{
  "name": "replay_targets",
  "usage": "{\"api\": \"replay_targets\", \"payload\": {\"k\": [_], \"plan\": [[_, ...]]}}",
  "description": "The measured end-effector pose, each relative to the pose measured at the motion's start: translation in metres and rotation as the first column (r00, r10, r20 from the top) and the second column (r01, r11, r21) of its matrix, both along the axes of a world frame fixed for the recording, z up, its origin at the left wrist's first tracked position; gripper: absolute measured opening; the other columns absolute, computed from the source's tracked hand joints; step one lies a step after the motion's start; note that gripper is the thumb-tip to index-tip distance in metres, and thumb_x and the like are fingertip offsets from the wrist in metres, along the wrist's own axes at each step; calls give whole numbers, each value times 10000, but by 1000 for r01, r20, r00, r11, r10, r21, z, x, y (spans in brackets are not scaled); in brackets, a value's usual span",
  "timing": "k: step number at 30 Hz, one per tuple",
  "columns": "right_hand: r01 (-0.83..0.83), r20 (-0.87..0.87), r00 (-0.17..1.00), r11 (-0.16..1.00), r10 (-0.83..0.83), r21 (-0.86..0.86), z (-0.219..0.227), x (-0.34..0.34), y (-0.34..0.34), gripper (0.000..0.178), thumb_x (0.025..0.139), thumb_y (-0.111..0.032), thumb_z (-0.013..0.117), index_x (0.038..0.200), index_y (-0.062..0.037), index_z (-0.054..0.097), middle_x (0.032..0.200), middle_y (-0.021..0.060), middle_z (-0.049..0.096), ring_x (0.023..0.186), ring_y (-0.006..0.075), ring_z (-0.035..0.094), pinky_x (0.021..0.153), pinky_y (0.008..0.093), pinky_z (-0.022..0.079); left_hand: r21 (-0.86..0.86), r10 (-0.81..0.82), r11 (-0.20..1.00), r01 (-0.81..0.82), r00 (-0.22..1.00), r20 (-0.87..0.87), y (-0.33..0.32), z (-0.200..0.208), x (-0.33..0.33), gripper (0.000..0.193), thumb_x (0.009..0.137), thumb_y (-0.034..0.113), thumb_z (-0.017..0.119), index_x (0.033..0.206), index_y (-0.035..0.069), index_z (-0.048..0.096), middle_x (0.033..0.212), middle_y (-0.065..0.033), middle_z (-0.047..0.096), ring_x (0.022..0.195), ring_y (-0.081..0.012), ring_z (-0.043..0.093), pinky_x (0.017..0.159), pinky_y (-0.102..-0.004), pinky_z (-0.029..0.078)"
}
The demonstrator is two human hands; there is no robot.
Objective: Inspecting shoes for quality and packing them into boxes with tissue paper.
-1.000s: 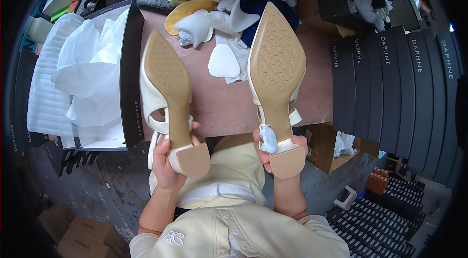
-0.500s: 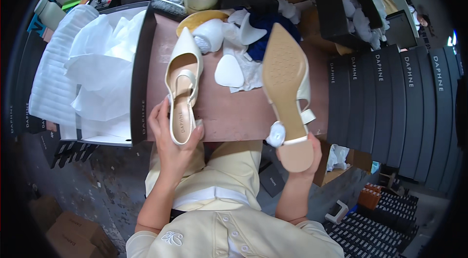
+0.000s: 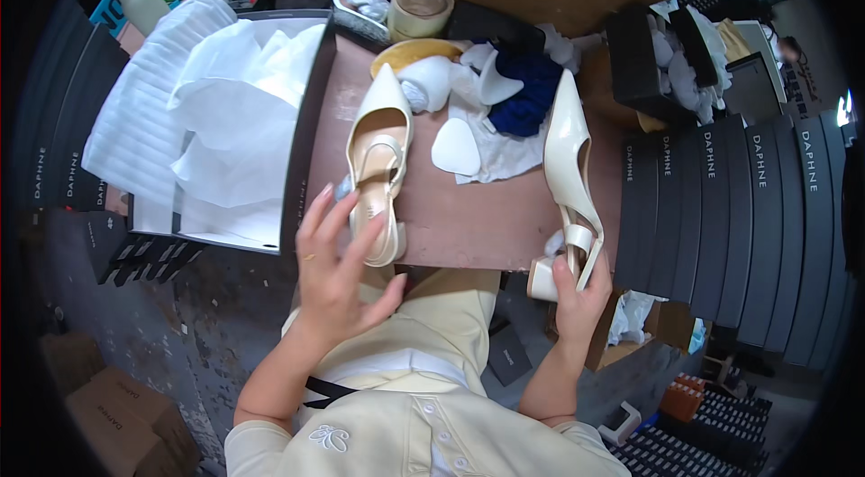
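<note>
The open shoebox point(image 3: 225, 117) is seen at upper left beside the brown surface point(image 3: 468, 216). One cream slingback shoe point(image 3: 378, 162) has now been laid sole-down at centre; the left hand point(image 3: 338, 274) is spread, released. The other shoe point(image 3: 568, 171), turned on edge, is gripped at the heel by the right hand point(image 3: 577, 297).

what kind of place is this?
Probably a shoe packing or stockroom bench: cream slingback shoes on a small table, an open box with tissue paper, and rows of stacked dark shoe boxes.
</note>
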State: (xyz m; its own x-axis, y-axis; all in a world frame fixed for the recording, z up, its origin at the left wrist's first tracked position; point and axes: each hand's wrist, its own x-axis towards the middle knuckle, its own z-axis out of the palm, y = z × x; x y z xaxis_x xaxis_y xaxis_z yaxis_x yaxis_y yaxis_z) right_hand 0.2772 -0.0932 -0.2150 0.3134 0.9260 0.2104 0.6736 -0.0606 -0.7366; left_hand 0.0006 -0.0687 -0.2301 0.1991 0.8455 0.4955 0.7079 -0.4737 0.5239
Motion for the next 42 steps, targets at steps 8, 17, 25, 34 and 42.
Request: {"api": "replay_targets", "payload": {"k": [8,17,25,34,42], "plan": [[-37,592,805,999,49,-33,21,-9,38,440,744,-247,702,1107,-19,603,1186,213,505,994,367,544,834,444,446,-18,-185,983,184,974,-135,68,45,-12,322,674,103,678,966,-4,594,980,-146,560,953,-311,544,841,-414,433],[-409,617,700,910,361,-68,-24,-13,201,411,751,-213,671,1109,-34,574,1018,145,613,964,323,549,835,396,453,-39,-89,993,109,503,-860,120,-54,130,281,767,167,564,917,-39,683,1011,-298,615,860,-332,642,592,-413,527],[-268,369,879,953,301,-139,-45,-6,240,385,699,-159,725,957,-65,454,845,126,582,818,319,581,680,420,449,-340,-427,904,259,549,-718,132,-58,113,252,725,172,585,859,-3,707,916,-318,634,792,-365,660,602,-390,543],[-344,402,889,899,219,272,-9,10,172,259,766,-114,647,999,-28,571,918,123,586,821,284,575,743,376,456,-377,-522,852,364,646,-557,139,-61,115,176,713,105,599,810,-15,685,892,-240,649,783,-357,655,635,-382,551],[-385,-22,923,921,384,-66,-10,-17,82,284,774,-77,651,1050,-28,602,1001,108,595,652,157,575,570,263,465,-552,-518,806,215,707,-481,194,-43,96,607,616,193,795,1121,4,516,1121,-189,550,1041,-334,554,843,-412,484]]}}
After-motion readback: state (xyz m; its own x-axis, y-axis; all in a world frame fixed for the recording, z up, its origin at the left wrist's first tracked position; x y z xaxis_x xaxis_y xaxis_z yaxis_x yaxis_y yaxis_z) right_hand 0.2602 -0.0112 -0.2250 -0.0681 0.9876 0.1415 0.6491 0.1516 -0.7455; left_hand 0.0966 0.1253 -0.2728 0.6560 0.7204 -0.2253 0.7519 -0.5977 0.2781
